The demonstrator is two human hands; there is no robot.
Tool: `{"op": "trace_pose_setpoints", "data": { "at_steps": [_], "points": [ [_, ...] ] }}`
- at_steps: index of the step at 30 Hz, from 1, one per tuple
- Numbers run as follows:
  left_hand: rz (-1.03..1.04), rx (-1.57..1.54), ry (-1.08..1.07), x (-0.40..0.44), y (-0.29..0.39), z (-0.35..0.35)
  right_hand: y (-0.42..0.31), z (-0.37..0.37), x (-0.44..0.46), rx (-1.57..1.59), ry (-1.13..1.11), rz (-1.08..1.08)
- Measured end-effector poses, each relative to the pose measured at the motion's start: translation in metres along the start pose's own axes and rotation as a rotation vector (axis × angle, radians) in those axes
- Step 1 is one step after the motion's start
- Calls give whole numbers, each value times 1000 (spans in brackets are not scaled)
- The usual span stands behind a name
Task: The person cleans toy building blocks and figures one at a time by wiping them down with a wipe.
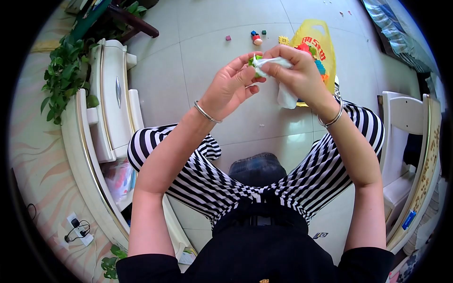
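Observation:
Between the fingers of my left hand (232, 85) is a small green object (258, 61), held up above the floor. My right hand (297, 75) pinches a white cloth (287, 95) and presses part of it against the green object. The rest of the cloth hangs down below my right hand. Behind my right hand lies a yellow plastic bag (325, 35) with red lettering. Red, blue and orange pieces show at the bag, partly hidden by my hand.
On the tiled floor (207, 52) lie a pink cube (228, 38), a small toy figure (256, 38), a dark green cube (264, 32) and a yellow piece (283, 40). A white cabinet (113, 94) with a plant stands left; a white chair (403, 113) stands right.

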State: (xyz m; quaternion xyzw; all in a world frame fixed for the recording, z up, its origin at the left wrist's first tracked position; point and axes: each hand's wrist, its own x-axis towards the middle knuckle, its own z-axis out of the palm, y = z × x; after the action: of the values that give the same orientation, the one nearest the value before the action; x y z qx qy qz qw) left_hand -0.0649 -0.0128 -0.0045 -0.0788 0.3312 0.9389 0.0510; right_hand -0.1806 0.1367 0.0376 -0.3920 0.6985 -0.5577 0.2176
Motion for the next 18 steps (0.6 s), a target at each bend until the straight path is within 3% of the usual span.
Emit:
{"op": "trace_pose_setpoints", "data": {
  "at_steps": [1,6,9,11,16,18],
  "points": [
    [17,69,11,0,-1,-1,-5,-3,0,146,-42,182],
    [24,265,44,0,-1,1,4,-5,-1,99,-81,109],
    [57,375,42,-2,3,9,-1,-9,-1,236,-85,259],
    [93,365,76,-2,5,15,-2,-10,0,403,26,386],
    [113,464,83,1,4,9,-4,-13,-1,330,-69,354],
    [115,510,69,0,4,7,-1,-10,0,126,-135,199]
  ]
}}
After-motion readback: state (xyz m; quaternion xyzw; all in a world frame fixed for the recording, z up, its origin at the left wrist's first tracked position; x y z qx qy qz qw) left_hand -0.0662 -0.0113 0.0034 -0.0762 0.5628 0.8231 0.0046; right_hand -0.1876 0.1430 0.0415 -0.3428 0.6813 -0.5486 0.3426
